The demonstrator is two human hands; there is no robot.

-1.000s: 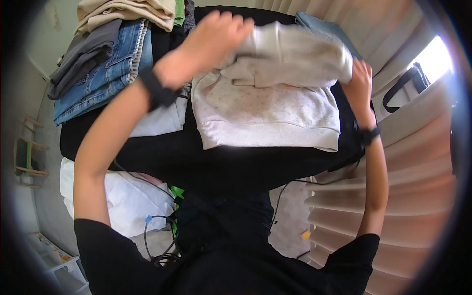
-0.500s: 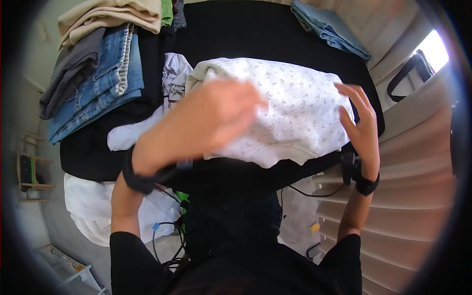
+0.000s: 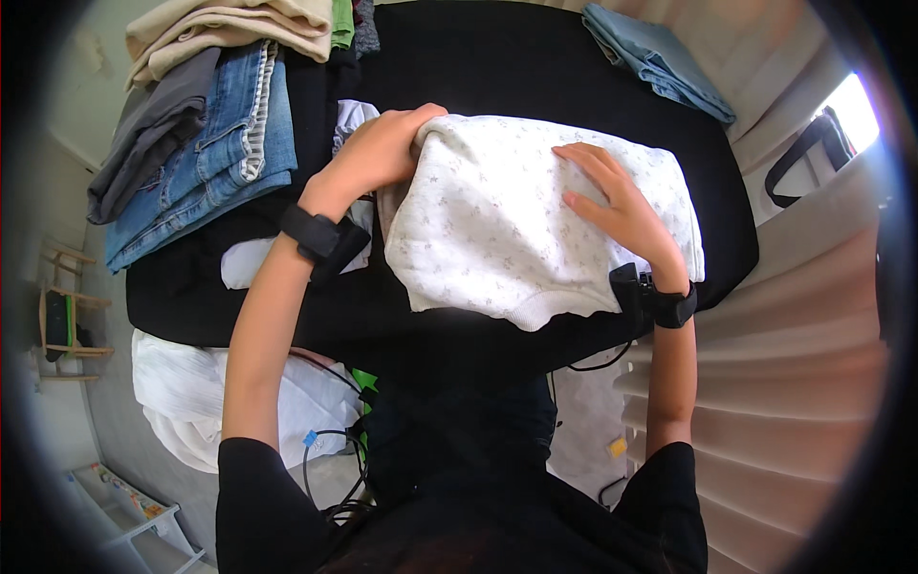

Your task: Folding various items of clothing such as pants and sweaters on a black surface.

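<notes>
A white sweatshirt (image 3: 488,215) with a small grey print lies folded on the black-covered table, its ribbed neckline toward me. My left hand (image 3: 384,150) is closed at its far left corner, the fingertips partly hidden at the fabric edge. On the right half of the sweatshirt rests my right hand (image 3: 620,203), fingers apart and holding nothing. White-and-grey crumpled clothing (image 3: 352,120) sits just beyond my left hand, and a pale piece of cloth (image 3: 247,264) shows under my left forearm.
Folded blue jeans (image 3: 225,143), dark grey trousers (image 3: 153,134) and beige clothing (image 3: 229,38) are stacked at the left. Light-blue jeans (image 3: 660,62) lie at the far right of the black table (image 3: 478,53). A curtain (image 3: 775,383) hangs at the right; white fabric (image 3: 191,383) lies below the table.
My left hand has moved from above the sweatshirt to its far left corner and closed there. My right hand has shifted left from the right edge onto the fabric.
</notes>
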